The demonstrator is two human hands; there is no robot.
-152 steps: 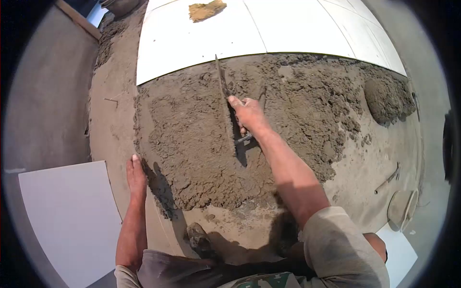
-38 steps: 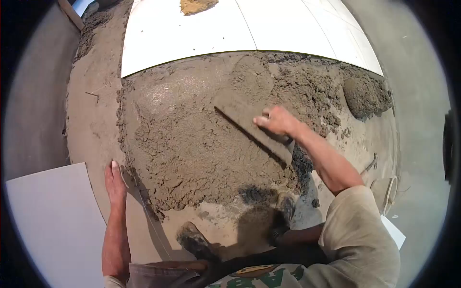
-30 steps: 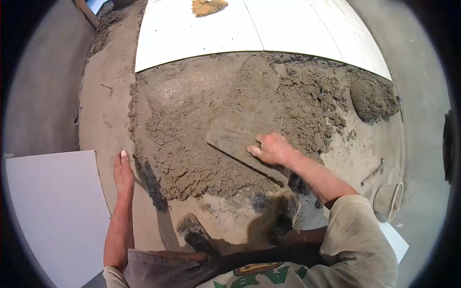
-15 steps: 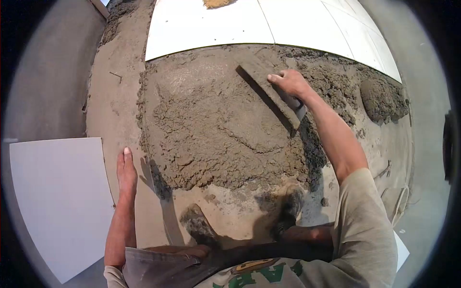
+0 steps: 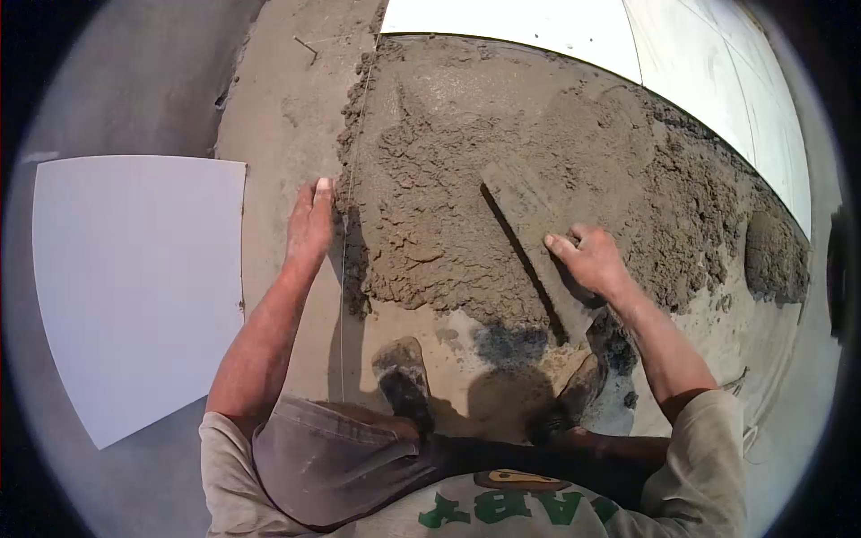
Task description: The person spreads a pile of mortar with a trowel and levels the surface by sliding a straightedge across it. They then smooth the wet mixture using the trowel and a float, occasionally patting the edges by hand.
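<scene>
My right hand (image 5: 589, 260) is closed on the handle of a long mortar-coated float (image 5: 529, 229). The float's blade rests slantwise on the bed of wet mortar (image 5: 430, 188), smoother at the top and rough toward my feet. Over the bare strip left of the bed hovers my left hand (image 5: 310, 224), fingers stretched out and nothing in it. Beside its fingertips runs a thin taut string (image 5: 344, 296) along the mortar's left edge. The float's handle is mostly hidden under my right hand.
White tiles (image 5: 511, 18) border the mortar at the top and right. A loose white tile (image 5: 139, 287) lies at left. A heap of mortar (image 5: 776, 258) sits at far right. A nail (image 5: 308, 47) stands upper left. My boots (image 5: 404, 377) stand just below the bed.
My right hand has drawn the float back over the mortar toward my feet. My left hand has moved closer to the string. The whole view has shifted and turned.
</scene>
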